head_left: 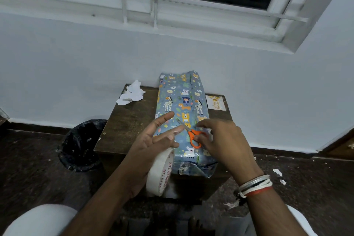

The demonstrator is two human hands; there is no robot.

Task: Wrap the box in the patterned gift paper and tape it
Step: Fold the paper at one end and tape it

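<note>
On the head camera, my right fingers point(203, 123) grasp the orange-handled scissors point(193, 136). My left fingers point(168, 133) are stretched straight. A white tape roll point(160, 172) hangs just below them, and I cannot tell how it is held. The box wrapped in blue animal-print paper point(182, 101) lies under both sets of fingers on the brown wooden counter point(130, 126).

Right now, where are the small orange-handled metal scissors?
Head view: the scissors are on the near end of the animal-patterned wrapped box, between the left hand and the right hand, whose fingers hold the handles.

single head-worn view, forward and down, close over the small table point(126, 126)
</note>
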